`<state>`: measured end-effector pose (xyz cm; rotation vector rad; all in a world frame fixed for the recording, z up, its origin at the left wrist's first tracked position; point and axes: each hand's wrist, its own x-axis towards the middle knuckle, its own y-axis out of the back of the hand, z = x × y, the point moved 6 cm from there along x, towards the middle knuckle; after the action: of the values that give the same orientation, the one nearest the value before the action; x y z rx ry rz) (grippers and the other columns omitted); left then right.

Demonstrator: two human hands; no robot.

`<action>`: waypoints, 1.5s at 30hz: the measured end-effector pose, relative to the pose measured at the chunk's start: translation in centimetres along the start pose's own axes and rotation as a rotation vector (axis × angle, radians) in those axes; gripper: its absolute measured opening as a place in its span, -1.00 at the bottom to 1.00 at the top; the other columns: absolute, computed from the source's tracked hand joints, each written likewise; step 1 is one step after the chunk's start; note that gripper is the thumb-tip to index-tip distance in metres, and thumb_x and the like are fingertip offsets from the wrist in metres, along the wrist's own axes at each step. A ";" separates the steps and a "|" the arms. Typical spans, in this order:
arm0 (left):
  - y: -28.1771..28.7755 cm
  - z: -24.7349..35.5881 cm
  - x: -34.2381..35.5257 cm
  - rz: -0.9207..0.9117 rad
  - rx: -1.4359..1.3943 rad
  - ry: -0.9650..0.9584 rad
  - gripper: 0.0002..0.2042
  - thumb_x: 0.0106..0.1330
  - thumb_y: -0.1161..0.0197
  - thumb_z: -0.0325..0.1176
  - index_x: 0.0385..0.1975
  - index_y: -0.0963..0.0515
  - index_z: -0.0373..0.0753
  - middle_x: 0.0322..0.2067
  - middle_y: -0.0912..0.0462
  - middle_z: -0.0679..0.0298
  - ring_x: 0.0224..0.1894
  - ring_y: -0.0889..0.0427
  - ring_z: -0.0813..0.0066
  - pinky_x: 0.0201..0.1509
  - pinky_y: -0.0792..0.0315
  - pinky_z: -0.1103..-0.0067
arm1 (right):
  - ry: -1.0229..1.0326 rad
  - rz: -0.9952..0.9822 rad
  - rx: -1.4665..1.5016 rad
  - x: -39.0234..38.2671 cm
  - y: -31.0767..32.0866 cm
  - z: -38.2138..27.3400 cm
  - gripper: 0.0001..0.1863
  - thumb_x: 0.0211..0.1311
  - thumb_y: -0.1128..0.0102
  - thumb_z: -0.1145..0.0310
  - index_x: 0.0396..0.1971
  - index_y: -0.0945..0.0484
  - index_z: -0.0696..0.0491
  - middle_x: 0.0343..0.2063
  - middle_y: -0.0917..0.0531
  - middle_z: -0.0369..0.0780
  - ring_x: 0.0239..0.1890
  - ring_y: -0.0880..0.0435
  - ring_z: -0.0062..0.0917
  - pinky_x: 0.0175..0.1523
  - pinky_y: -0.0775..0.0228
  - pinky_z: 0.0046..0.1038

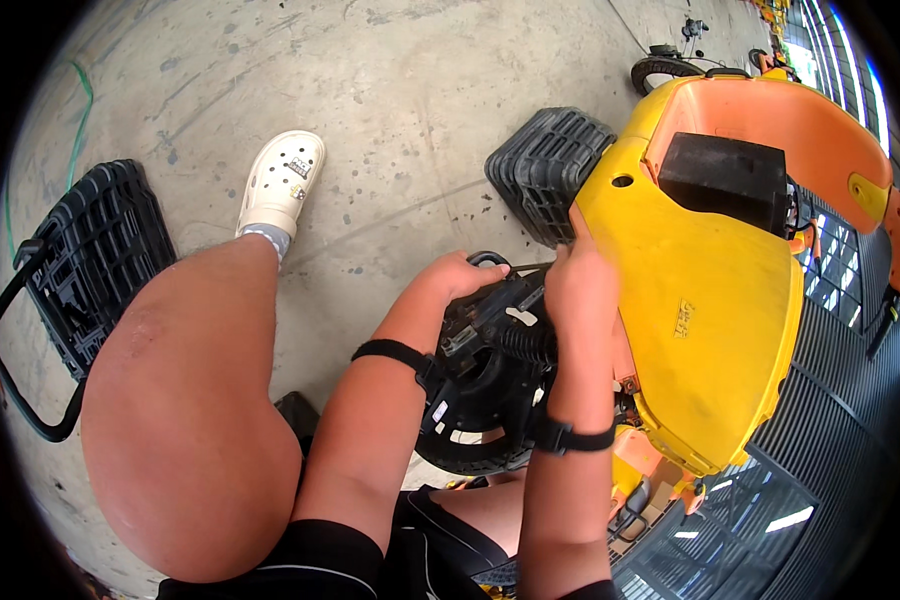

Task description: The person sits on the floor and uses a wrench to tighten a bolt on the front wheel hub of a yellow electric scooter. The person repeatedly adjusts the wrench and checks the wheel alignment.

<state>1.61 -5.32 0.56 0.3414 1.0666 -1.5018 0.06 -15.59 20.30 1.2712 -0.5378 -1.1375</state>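
My left hand point(457, 276) is closed around a black curved bar point(489, 258) at the rear end of a yellow scooter point(700, 290). Its thumb lies along the bar. To the right, beside the yellow body panel, my right hand point(582, 285) is closed like a fist and slightly blurred at its edge. What it grips is hidden behind the fingers. A thin dark rod point(532, 267) runs between the two hands. Beneath them are a black coil spring shock absorber point(526, 345) and a black wheel point(465, 455), partly covered by my forearms.
Stacked black ribbed plastic racks point(550, 165) stand on the concrete floor beyond the scooter. Another black rack point(100, 250) with a curved tube lies left of my knee. A black box point(722, 182) sits in the orange open compartment point(820, 125). A green hose point(82, 120) crosses the far left.
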 end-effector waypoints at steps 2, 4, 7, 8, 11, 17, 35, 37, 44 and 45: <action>0.6 -1.0 0.5 0.050 0.027 0.014 -0.07 0.02 -0.43 0.31 0.13 -0.50 -0.50 0.07 -0.63 -0.10 0.08 -0.65 0.06 0.14 -0.48 0.35 | -0.026 0.050 0.003 -3.7 0.2 -1.5 -0.79 0.36 -0.13 0.32 -0.33 -0.48 0.19 -0.49 -0.67 0.05 -0.42 -0.69 -0.01 -0.27 -0.54 -0.09; -0.1 -1.6 1.7 0.071 0.026 0.008 -0.05 0.00 -0.44 0.31 0.13 -0.48 -0.52 0.05 -0.64 -0.12 0.07 -0.66 0.05 0.14 -0.49 0.35 | -0.026 0.084 -0.052 -7.8 -0.5 -2.1 -0.75 0.41 -0.12 0.25 -0.42 -0.41 0.09 -0.62 -0.63 -0.06 -0.54 -0.70 -0.15 -0.47 -0.54 -0.21; -0.7 -1.6 2.4 0.062 -0.023 -0.001 0.00 -0.02 -0.44 0.33 0.15 -0.45 -0.56 0.05 -0.62 -0.19 0.10 -0.64 0.03 0.16 -0.48 0.35 | 0.069 0.264 -0.052 -13.6 -3.5 -3.8 -0.78 0.36 -0.22 0.29 -0.22 -0.53 0.14 -0.57 -0.65 -0.11 -0.55 -0.70 -0.25 -0.48 -0.56 -0.32; -0.5 -1.4 2.1 0.065 -0.019 0.001 0.00 -0.03 -0.45 0.33 0.15 -0.44 -0.58 0.05 -0.61 -0.20 0.10 -0.64 0.02 0.16 -0.48 0.35 | 0.054 0.311 0.023 -14.4 -4.2 -4.1 -0.77 0.35 -0.23 0.31 -0.16 -0.55 0.16 -0.50 -0.70 -0.04 -0.51 -0.72 -0.21 -0.41 -0.58 -0.28; 0.1 -0.7 1.4 0.065 -0.001 -0.001 0.01 -0.03 -0.44 0.33 0.14 -0.43 -0.59 0.05 -0.61 -0.23 0.11 -0.64 0.00 0.16 -0.48 0.34 | 0.137 0.375 0.066 -13.9 -4.2 -4.6 -0.75 0.33 -0.27 0.33 -0.11 -0.55 0.15 -0.54 -0.66 -0.11 -0.51 -0.70 -0.27 -0.43 -0.57 -0.37; 0.0 -0.8 1.7 0.082 0.072 0.011 -0.05 0.00 -0.38 0.36 0.10 -0.50 -0.52 0.04 -0.63 -0.18 0.09 -0.65 0.00 0.15 -0.50 0.33 | 0.127 0.262 0.128 -12.0 -2.7 -4.2 -0.77 0.31 -0.27 0.33 -0.14 -0.56 0.13 -0.45 -0.70 -0.06 -0.41 -0.71 -0.17 -0.34 -0.57 -0.27; 0.6 -0.1 1.6 0.103 0.113 -0.041 -0.15 0.02 -0.39 0.35 -0.05 -0.62 -0.46 -0.09 -0.69 -0.11 -0.02 -0.68 0.04 0.06 -0.51 0.34 | 0.036 0.014 0.277 -2.2 2.6 -1.9 -0.80 0.35 -0.12 0.39 -0.32 -0.62 0.22 -0.39 -0.67 0.14 -0.20 -0.66 0.06 -0.09 -0.46 -0.04; 0.8 -0.1 1.4 0.075 0.123 0.001 -0.15 0.00 -0.41 0.35 -0.05 -0.62 -0.44 -0.10 -0.70 -0.02 -0.04 -0.67 0.19 0.07 -0.48 0.38 | 0.039 -0.021 0.218 -0.2 1.5 -1.7 -0.79 0.34 -0.10 0.39 -0.31 -0.63 0.22 -0.34 -0.67 0.16 -0.17 -0.66 0.07 -0.04 -0.47 -0.05; 0.3 -0.4 1.6 0.140 0.097 -0.024 -0.21 -0.01 -0.40 0.34 -0.15 -0.67 -0.43 -0.15 -0.72 -0.12 -0.07 -0.71 0.00 0.02 -0.53 0.35 | -0.125 -0.161 0.044 4.6 -1.2 0.4 -0.56 0.28 -0.05 0.41 0.16 -0.48 0.16 -0.14 -0.69 0.11 -0.03 -0.66 0.00 0.08 -0.48 -0.12; 0.2 -0.4 1.5 0.130 0.082 -0.034 -0.21 -0.01 -0.40 0.34 -0.15 -0.67 -0.43 -0.15 -0.72 -0.12 -0.07 -0.71 0.00 0.02 -0.53 0.35 | -0.154 -0.200 -0.003 4.7 -1.4 0.6 -0.51 0.28 -0.05 0.41 0.23 -0.44 0.14 -0.12 -0.69 0.10 -0.02 -0.66 -0.01 0.08 -0.48 -0.13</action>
<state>1.25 -5.96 -0.81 0.4330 0.9401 -1.4329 0.91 -19.82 17.97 1.2614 -0.5308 -1.4111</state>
